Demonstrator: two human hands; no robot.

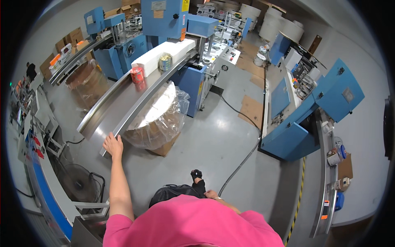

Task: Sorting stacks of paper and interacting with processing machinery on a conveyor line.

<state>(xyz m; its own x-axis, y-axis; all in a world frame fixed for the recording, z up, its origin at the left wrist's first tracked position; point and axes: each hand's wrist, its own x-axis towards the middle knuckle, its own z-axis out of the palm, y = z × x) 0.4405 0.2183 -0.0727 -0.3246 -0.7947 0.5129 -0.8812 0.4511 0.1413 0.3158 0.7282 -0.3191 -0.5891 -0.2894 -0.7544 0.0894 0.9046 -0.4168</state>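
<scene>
My left hand (113, 145) lies over the side rail at the near end of a long metal chute (108, 119), its fingers a little spread on the metal. Farther up the chute stand a red printed roll (137, 75) and a gold-green printed roll (165, 62). Beside them runs a long row of stacked white sheets or pads (154, 57). My right hand (211, 194) hangs low near my hip, beside a black bag (175, 193). Its fingers are partly hidden, so whether it holds anything does not show.
Under the chute stands a round bin lined with clear plastic (158, 129). Blue machines (164, 20) rise behind it, and another blue machine (288, 136) with open doors is at right. A dark hose (242, 162) crosses the grey floor. A floor fan (78, 181) stands at lower left.
</scene>
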